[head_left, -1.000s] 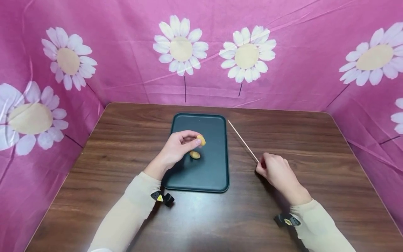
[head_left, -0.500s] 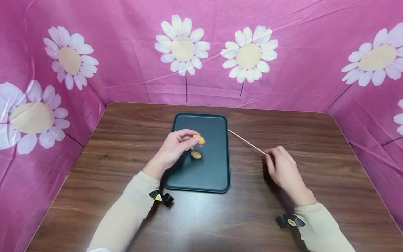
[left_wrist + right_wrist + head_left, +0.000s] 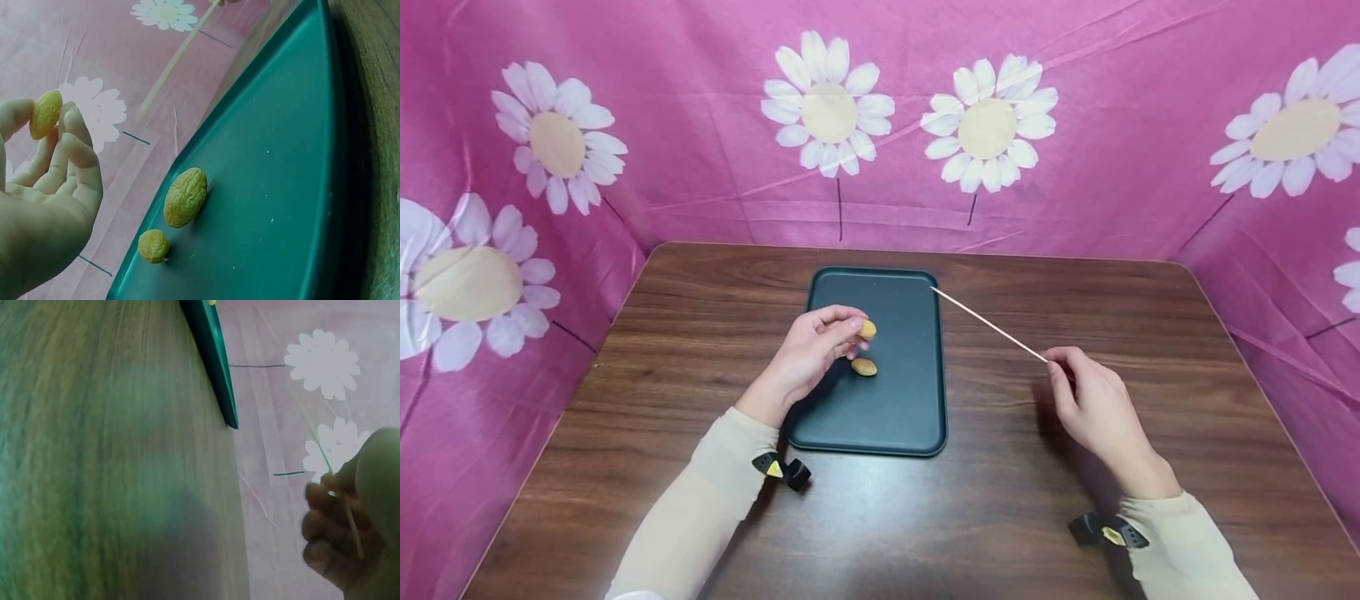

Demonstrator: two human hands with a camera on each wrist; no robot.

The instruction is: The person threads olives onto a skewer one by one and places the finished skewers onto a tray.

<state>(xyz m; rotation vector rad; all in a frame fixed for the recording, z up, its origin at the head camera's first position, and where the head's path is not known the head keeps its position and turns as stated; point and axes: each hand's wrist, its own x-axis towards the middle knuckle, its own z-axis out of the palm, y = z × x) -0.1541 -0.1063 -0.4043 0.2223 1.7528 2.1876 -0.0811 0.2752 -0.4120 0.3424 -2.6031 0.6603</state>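
Note:
My left hand [image 3: 811, 348] pinches a small yellow, oval, wrinkled fruit [image 3: 867, 329] between thumb and fingertips, above a dark green tray [image 3: 898, 425]. Two similar pieces lie on that tray: an oval fruit [image 3: 185, 197] and a rounder-looking fruit [image 3: 154, 245], the latter mostly hidden behind the left hand in the head view. To the right of the tray, my right hand [image 3: 1097, 408] holds a thin wooden skewer [image 3: 988, 323] near one end, with thumb and fingers. The skewer slants up and left, its far tip overlapping the tray's back right corner in the head view.
The tray stands on a brown wood-grain table [image 3: 715, 317]. Behind and at both sides hangs a pink cloth [image 3: 700, 125] printed with white daisies. Each wrist wears a black strap with a small camera [image 3: 796, 475].
My right hand has moved right and slightly away from me, and the skewer has swung to a flatter slant toward the tray. The left hand has turned its fruit and drawn slightly left.

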